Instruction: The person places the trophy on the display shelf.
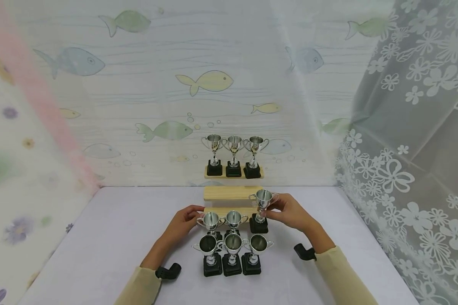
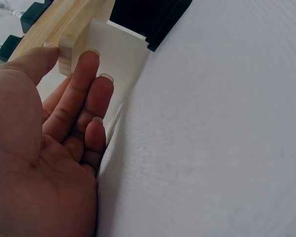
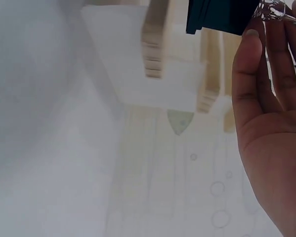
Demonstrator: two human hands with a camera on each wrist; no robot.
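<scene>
My right hand (image 1: 291,212) pinches a small silver trophy cup (image 1: 264,199) by its stem, upright, its black base close in front of the lowest wooden step at the right. In the right wrist view that black base (image 3: 219,17) is above the fingers, near the end of a step. The left hand (image 1: 183,224) grips the left end of the lowest step of the stepped wooden stand (image 1: 233,193). Its thumb lies on the board end (image 2: 68,54) in the left wrist view, with the fingers curled beneath.
Three trophies (image 1: 233,146) line the top step. Two more (image 1: 210,221) stand before the lowest step, and a row of three (image 1: 232,245) stands nearest me on the white table (image 1: 118,228). A fish-patterned curtain hangs behind; lace (image 1: 416,178) hangs at right.
</scene>
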